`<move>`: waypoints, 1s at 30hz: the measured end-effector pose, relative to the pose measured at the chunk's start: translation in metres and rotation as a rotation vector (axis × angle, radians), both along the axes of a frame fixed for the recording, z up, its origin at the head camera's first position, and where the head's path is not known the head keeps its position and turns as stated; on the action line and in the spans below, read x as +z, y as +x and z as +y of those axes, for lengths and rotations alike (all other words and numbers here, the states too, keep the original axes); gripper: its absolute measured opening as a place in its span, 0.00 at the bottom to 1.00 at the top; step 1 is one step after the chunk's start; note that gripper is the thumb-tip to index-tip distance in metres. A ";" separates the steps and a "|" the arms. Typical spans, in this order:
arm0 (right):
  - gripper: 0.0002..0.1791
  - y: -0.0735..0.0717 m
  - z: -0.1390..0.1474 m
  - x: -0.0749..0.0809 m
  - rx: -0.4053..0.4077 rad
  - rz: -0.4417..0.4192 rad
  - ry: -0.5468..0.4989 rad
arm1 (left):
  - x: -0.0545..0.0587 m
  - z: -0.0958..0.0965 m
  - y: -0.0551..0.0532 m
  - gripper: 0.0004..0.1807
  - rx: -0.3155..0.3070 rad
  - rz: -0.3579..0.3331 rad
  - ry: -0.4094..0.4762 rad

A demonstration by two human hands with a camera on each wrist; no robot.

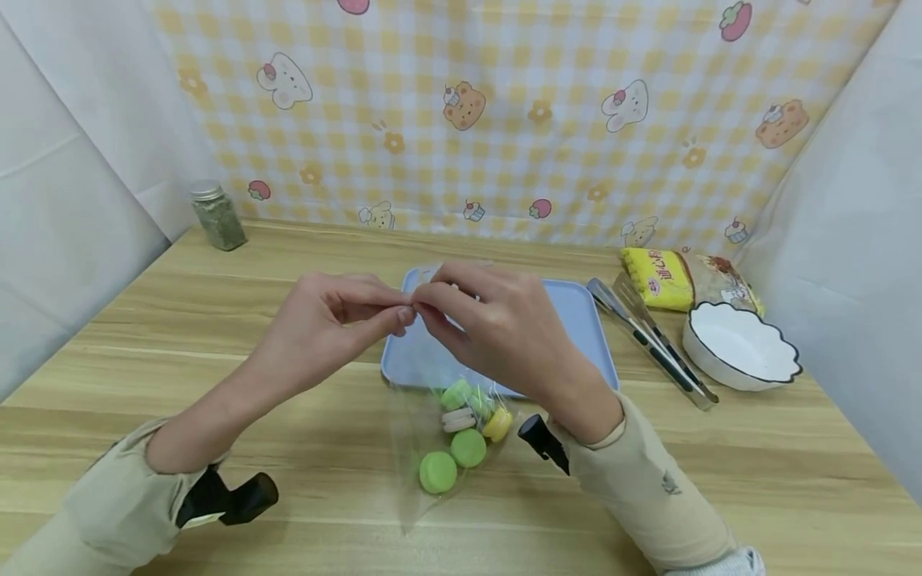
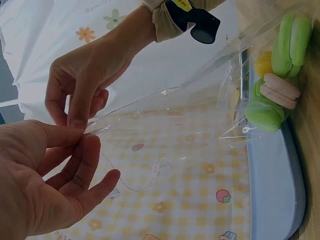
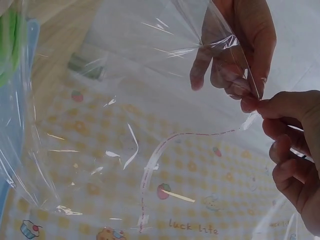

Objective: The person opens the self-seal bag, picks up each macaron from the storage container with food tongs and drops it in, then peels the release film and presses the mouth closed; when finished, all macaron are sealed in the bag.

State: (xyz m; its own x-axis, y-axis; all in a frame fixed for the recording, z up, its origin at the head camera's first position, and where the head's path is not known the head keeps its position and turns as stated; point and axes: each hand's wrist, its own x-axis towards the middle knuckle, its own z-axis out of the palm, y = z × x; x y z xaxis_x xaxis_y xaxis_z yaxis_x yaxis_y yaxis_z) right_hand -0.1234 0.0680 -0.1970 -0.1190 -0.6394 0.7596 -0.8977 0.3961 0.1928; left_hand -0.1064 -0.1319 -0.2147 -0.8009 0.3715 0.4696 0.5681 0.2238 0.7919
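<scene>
A clear plastic bag point(image 2: 175, 115) hangs upright from both hands, which pinch its top edge close together. My left hand point(image 1: 324, 320) grips the edge between thumb and index finger. Right beside it, my right hand point(image 1: 497, 320) pinches the same edge, fingertips meeting the left ones. At the bag's bottom lie several green macarons point(image 1: 438, 472), a pale pinkish macaron point(image 2: 280, 91) and a yellow macaron point(image 1: 498, 424). A thin strip with a dashed red line point(image 3: 187, 134) runs near the bag's mouth in the right wrist view.
Behind the bag lies a blue tray point(image 1: 587, 336) on the wooden table point(image 1: 302, 464). To the right are metal tongs point(image 1: 651, 344), a white scalloped bowl point(image 1: 742, 348) and a yellow food packet point(image 1: 663, 280). A lidded glass jar point(image 1: 218, 216) stands at the back left.
</scene>
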 end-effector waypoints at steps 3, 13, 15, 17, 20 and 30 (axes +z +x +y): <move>0.04 0.000 0.000 0.000 -0.003 0.021 0.006 | 0.001 0.000 0.001 0.07 0.013 -0.010 -0.018; 0.05 0.003 0.002 0.001 -0.017 0.000 0.054 | 0.000 0.001 0.001 0.07 -0.026 0.071 -0.018; 0.04 0.004 0.002 0.000 -0.018 -0.009 0.058 | -0.001 0.001 0.001 0.08 -0.022 0.095 -0.031; 0.04 0.004 0.001 -0.001 -0.019 -0.016 0.056 | -0.001 0.002 0.002 0.09 -0.017 0.124 -0.042; 0.05 0.004 -0.001 -0.003 -0.015 -0.017 0.046 | -0.003 0.004 0.001 0.10 0.005 0.219 -0.083; 0.04 0.003 -0.009 -0.010 -0.006 0.047 -0.004 | -0.002 0.004 0.003 0.11 0.073 0.467 -0.228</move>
